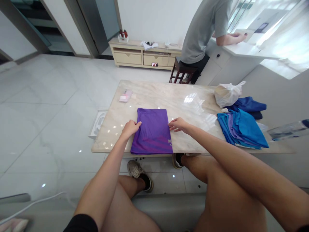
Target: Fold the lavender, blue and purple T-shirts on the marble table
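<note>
- Head view: left hand (130, 127) rests its fingers, curled and grasping nothing, on the purple shirt's (152, 130) left edge.
- Folded shirt overhangs the surface's (154, 93) near edge; an uneven pull could slide it off.
- Right hand (178, 124) presses flat fingers on its right edge.

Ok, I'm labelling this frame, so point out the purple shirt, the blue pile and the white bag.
purple shirt (152, 130): head view, middle of the folded cloth.
blue pile (243, 129): head view, top blue garment.
white bag (227, 93): head view, middle of the crumpled plastic.
</note>
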A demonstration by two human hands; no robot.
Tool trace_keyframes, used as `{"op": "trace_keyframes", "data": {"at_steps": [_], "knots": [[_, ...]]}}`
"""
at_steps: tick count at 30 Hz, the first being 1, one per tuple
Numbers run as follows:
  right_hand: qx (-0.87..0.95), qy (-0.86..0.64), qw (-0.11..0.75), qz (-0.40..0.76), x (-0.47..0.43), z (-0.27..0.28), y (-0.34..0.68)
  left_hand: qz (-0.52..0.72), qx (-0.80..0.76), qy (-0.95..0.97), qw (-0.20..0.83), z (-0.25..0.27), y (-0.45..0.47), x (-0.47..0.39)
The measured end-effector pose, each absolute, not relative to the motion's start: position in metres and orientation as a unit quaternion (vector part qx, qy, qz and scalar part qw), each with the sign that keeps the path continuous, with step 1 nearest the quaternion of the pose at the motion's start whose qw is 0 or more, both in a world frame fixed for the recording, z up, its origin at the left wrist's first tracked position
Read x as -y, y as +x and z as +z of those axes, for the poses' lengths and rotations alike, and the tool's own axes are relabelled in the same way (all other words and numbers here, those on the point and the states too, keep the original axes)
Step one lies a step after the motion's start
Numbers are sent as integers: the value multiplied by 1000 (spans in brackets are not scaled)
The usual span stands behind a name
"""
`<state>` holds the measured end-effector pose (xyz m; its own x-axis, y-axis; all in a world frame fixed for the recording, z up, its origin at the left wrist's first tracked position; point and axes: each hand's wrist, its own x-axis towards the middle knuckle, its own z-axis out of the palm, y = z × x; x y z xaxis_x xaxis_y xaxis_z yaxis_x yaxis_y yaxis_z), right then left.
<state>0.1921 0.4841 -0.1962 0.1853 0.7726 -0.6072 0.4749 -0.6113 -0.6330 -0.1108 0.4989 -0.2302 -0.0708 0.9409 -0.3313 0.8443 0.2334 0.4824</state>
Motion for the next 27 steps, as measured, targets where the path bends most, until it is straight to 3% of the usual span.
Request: {"op": "trace_keyframes", "data": {"at_steps": [6,12,20,27], "knots": [[398,-774,105,482,-492,-212,184,165,-711,512,453,-240,-118,-507],[445,-752,78,481,-496,-215,193,247,-670,455,532,-233,-111,-500],[491,-654,213,535,-488,-180,236,371,-613,489,497,-182,-118,-483],[575,-614,339,421,-495,-143,240,518,-556,491,425,-156,-116,-473]]}}
